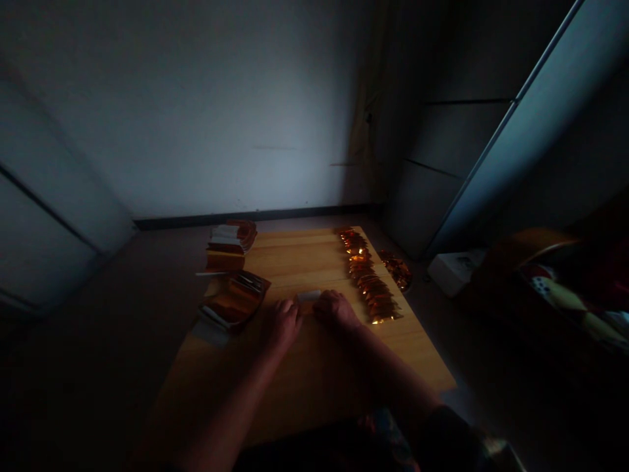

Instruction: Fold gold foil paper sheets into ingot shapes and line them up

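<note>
A small pale strip [308, 296] lies on the wooden tabletop [299, 400], near the middle of the board and slightly toward 12 o'clock from the person's arms. Its long axis runs roughly side to side, tipping up a little toward 3 o'clock, with one short end pointing toward each hand.

The left hand [284, 324] comes in from 7 o'clock and sits at the strip's left end, and the right hand [336, 311] comes in from 5 o'clock and sits at its right end. The two hands are close together, curled, and knuckles-up. The fingers hide the ends of the strip and the light is poor, so I cannot tell whether either hand is gripping it or only touching it.

A long row of overlapping orange foil packets [366, 275] runs from 1 o'clock toward 3 o'clock along the right side of the board. A loose heap of similar foil packets [396, 270] lies on the floor just beyond that edge.

At 10 o'clock, two bundles of orange-and-white packets [230, 300] sit at the table's left edge, one behind the other. A white box [455, 272] stands on the floor farther toward 2 o'clock.
</note>
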`<state>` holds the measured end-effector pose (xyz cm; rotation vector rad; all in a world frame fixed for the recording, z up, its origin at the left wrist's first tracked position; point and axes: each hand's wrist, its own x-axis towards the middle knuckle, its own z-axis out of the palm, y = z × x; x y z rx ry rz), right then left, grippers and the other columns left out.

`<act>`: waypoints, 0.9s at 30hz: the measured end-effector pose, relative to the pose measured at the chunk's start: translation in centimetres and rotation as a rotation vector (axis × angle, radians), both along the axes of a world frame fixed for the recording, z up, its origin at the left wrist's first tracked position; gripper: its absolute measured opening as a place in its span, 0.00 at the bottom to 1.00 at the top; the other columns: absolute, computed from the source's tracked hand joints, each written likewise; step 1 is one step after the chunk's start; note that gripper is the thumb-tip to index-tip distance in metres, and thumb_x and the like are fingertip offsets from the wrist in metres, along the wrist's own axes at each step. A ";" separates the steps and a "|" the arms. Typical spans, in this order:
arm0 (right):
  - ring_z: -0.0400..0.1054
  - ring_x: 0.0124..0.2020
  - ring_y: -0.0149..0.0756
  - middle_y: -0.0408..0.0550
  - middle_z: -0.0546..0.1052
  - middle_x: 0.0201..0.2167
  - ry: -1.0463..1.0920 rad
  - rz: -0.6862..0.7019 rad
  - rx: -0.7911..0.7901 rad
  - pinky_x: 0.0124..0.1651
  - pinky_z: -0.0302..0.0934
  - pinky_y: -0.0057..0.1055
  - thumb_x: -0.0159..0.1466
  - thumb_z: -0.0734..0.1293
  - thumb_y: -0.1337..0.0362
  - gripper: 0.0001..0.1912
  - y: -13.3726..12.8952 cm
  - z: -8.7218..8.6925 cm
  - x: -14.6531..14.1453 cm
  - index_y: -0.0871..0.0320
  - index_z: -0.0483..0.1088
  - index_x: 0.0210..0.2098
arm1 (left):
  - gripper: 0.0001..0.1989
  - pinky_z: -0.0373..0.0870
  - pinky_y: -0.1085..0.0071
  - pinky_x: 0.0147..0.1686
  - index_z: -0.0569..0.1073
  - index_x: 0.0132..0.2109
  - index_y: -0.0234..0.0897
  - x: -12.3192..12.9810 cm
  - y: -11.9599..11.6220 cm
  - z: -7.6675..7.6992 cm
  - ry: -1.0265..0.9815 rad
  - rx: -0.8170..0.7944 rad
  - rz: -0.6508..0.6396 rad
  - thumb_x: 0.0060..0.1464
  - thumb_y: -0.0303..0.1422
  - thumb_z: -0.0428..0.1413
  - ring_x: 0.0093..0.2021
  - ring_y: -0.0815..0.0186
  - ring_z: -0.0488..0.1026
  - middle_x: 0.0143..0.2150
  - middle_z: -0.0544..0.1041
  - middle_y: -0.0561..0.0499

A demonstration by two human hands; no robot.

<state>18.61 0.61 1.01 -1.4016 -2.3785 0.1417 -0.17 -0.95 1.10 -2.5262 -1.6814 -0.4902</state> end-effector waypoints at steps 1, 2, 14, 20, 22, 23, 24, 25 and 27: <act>0.62 0.39 0.35 0.47 0.72 0.35 0.000 0.016 -0.001 0.41 0.53 0.29 0.63 0.66 0.63 0.06 0.1 0.1 0.1 0.55 0.76 0.33 | 0.10 0.65 0.64 0.41 0.74 0.44 0.37 0.0 0.1 0.1 -0.003 -0.007 0.002 0.55 0.31 0.52 0.44 0.58 0.68 0.40 0.74 0.45; 0.62 0.40 0.35 0.47 0.72 0.36 -0.001 0.032 -0.001 0.42 0.53 0.29 0.63 0.67 0.62 0.06 0.2 0.2 0.2 0.55 0.76 0.33 | 0.10 0.65 0.65 0.41 0.75 0.43 0.38 0.0 0.1 0.1 -0.002 -0.011 0.004 0.55 0.30 0.52 0.44 0.59 0.68 0.40 0.74 0.45; 0.62 0.41 0.36 0.47 0.73 0.38 0.015 0.054 0.020 0.43 0.52 0.30 0.63 0.67 0.63 0.06 0.5 0.3 0.8 0.54 0.75 0.38 | 0.10 0.63 0.64 0.38 0.75 0.40 0.37 -0.4 0.6 0.4 0.041 0.019 -0.060 0.58 0.32 0.49 0.40 0.60 0.68 0.36 0.74 0.46; 0.62 0.41 0.36 0.47 0.74 0.39 0.041 0.045 -0.005 0.43 0.52 0.31 0.63 0.67 0.64 0.06 0.7 -0.2 1.1 0.51 0.77 0.39 | 0.10 0.64 0.64 0.41 0.75 0.40 0.37 -0.5 0.5 0.4 -0.014 0.020 -0.063 0.58 0.32 0.50 0.41 0.59 0.69 0.38 0.75 0.45; 0.62 0.42 0.36 0.46 0.75 0.39 0.046 0.063 -0.008 0.43 0.51 0.31 0.63 0.67 0.64 0.06 0.4 -0.3 1.0 0.51 0.77 0.37 | 0.11 0.63 0.63 0.42 0.76 0.40 0.37 -0.7 0.5 0.4 -0.048 0.022 -0.053 0.58 0.33 0.49 0.42 0.59 0.69 0.40 0.76 0.45; 0.62 0.42 0.36 0.46 0.75 0.39 0.046 0.076 -0.008 0.43 0.51 0.31 0.64 0.67 0.63 0.06 0.2 -0.3 1.0 0.52 0.77 0.37 | 0.12 0.63 0.63 0.42 0.76 0.40 0.38 -0.7 0.5 0.4 -0.060 0.022 -0.047 0.58 0.33 0.49 0.42 0.59 0.69 0.41 0.76 0.46; 0.62 0.41 0.36 0.46 0.75 0.39 0.044 0.092 -0.007 0.43 0.51 0.31 0.64 0.66 0.63 0.06 0.0 -0.3 0.9 0.52 0.77 0.37 | 0.12 0.63 0.63 0.42 0.77 0.39 0.39 -0.7 0.4 0.4 -0.065 0.023 -0.034 0.59 0.34 0.48 0.42 0.59 0.69 0.41 0.77 0.46; 0.62 0.41 0.36 0.47 0.75 0.39 0.042 0.108 -0.005 0.43 0.51 0.31 0.64 0.66 0.63 0.06 -0.2 -0.3 0.8 0.52 0.77 0.37 | 0.13 0.63 0.63 0.42 0.77 0.39 0.39 -0.7 0.4 0.4 -0.064 0.025 -0.018 0.59 0.34 0.48 0.42 0.59 0.69 0.40 0.77 0.46; 0.62 0.41 0.36 0.47 0.75 0.39 0.040 0.134 -0.003 0.43 0.51 0.32 0.64 0.66 0.63 0.06 -0.6 -0.1 0.6 0.53 0.77 0.37 | 0.12 0.62 0.62 0.41 0.77 0.39 0.40 -0.4 0.2 0.3 -0.050 0.041 0.034 0.58 0.35 0.48 0.41 0.59 0.69 0.40 0.77 0.47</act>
